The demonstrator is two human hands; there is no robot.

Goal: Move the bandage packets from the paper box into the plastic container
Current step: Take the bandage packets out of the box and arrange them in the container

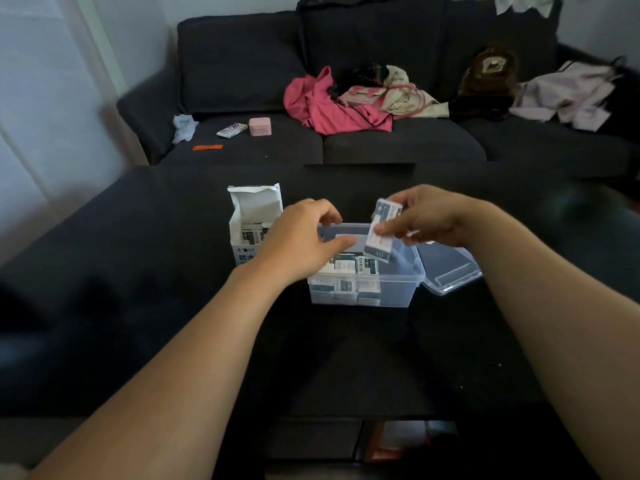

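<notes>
You were partway through the job. Several bandage packets already lay in the plastic container, stacked mostly along its left and near side, while the right part of its floor showed bare. The paper box, standing open just to the left and slightly farther back on the dark desk, still showed a few packets in its mouth, so I judge more trips were left; how many packets lay deeper in the box could not be told.

Your right hand held one packet over the container's far right side, thumb and fingers pinching it near its middle, the packet tilted with its lower end dipping below the rim. It looked ready to be let go into the bare right side.

Your left hand hovered over the container's left rim, between the box and the container, fingers loosely curled and gripping nothing that I could see. The container's lid lay on the desk touching its right side.
</notes>
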